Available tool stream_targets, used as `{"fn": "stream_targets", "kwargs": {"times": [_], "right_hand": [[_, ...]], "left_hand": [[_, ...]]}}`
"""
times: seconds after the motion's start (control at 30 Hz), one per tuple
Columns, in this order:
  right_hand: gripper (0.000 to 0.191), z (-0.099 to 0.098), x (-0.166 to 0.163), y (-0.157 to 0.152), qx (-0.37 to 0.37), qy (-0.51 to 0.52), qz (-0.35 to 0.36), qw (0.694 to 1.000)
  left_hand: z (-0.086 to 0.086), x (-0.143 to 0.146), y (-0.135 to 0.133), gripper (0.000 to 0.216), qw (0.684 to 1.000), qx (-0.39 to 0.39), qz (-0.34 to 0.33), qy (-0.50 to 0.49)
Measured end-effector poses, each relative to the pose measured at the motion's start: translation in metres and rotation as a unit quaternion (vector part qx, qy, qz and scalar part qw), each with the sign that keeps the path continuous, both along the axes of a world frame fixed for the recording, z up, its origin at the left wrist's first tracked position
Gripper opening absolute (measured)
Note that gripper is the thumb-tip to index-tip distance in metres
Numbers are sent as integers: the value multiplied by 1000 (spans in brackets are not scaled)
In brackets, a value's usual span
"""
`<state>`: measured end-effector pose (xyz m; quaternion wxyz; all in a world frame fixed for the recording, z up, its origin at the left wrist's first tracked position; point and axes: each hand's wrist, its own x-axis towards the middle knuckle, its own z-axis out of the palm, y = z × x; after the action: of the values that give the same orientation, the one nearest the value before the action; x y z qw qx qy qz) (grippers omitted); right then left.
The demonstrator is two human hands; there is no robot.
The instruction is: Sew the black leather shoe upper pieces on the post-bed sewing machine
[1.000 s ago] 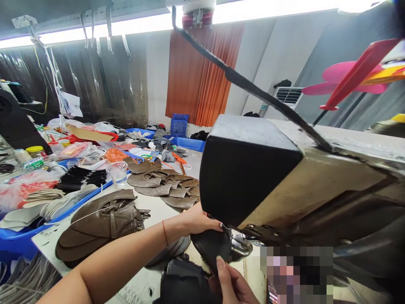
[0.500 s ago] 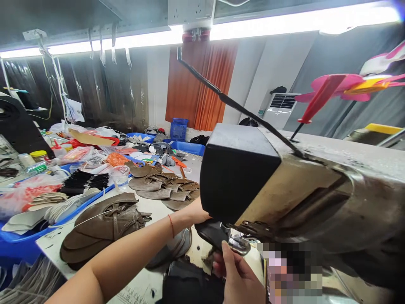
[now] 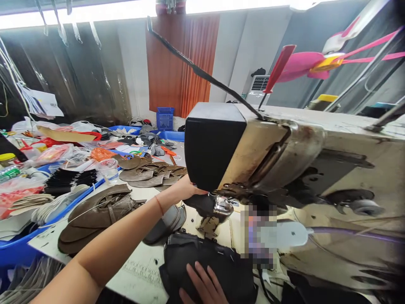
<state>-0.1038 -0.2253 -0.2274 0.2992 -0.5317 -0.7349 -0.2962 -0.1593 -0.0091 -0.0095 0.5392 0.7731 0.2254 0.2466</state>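
Holding the bare left hand [image 3: 191, 190], ringed at the wrist by a thin red cord bracelet [image 3: 160, 205], at a curved black leather-like piece [image 3: 199, 205] just left of a shiny metal fitting [image 3: 224, 207], beneath the overhanging head of a beige sewing machine with a black end cover [image 3: 211, 156]. Keeping the thumb in sight near the piece's upper edge; cannot tell whether clamped on it, with the other fingers mostly hidden by the machine. Resting the bare right hand [image 3: 209, 289] on a thick pile of black leather-like pieces [image 3: 183, 253] at the near middle, with the fingers extended and slightly apart, pressed flat rather than closed.

Having overlapping grey rounded pieces [image 3: 169, 223] just beyond the left of that pile, and a brown leather-like stack of curved pieces [image 3: 91, 219] farther left, across the forearm, all on a white tabletop with printed ruler marks [image 3: 147, 280]. Facing more brown overlapping pieces [image 3: 153, 175] on the far side, beside a clear plastic cup [image 3: 107, 169]. Flanked at far left by a blue plastic tray [image 3: 15, 251] bearing a stack of black strips [image 3: 69, 181].
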Motion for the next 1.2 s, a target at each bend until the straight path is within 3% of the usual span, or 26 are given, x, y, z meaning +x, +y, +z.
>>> {"fn": "stream_targets", "kwargs": {"times": [0.07,0.13,0.2,0.27,0.37,0.43,0.47,0.53,0.6,0.67,0.8,0.9,0.97,1.03,1.13,1.2], "right_hand": [[56,1,12,-5,-85,18,7,996],[58,5,18,-7,-145,24,24,989],[54,12,19,-8,-171,7,41,984],[50,23,19,-8,-178,-15,64,982],[48,43,28,-9,-178,-57,117,975],[48,51,35,-7,-182,-73,145,970],[49,53,38,-6,-187,-70,145,969],[59,53,40,-2,-206,-37,99,973],[71,51,37,4,-231,23,13,973],[76,49,32,8,-271,83,-41,958],[79,52,28,9,-313,150,6,938],[86,60,32,2,-198,202,27,959],[73,66,31,-4,-65,262,-28,962],[50,75,26,-9,6,340,-105,935],[29,89,16,-12,-58,500,-104,858],[28,98,10,-13,-100,604,-85,786]], "left_hand": [[-9,-28,5,41,998,-55,-2,-12],[-28,-63,15,43,999,-29,17,12],[-55,-96,24,37,989,68,73,108],[-81,-121,28,29,953,177,133,205],[-100,-132,9,26,883,343,247,203],[-97,-124,-21,22,878,374,242,173],[-94,-117,-39,21,894,366,197,171],[-88,-103,-72,18,922,324,82,193],[-88,-91,-96,24,927,291,23,234],[-92,-82,-104,33,923,272,7,273],[-101,-72,-92,35,929,218,15,299],[-95,-66,-84,22,945,190,22,267],[-85,-63,-85,18,963,154,5,223],[-72,-62,-88,20,980,96,-43,170],[-57,-61,-97,26,983,71,-139,100],[-52,-60,-103,24,981,130,-132,63]]}}
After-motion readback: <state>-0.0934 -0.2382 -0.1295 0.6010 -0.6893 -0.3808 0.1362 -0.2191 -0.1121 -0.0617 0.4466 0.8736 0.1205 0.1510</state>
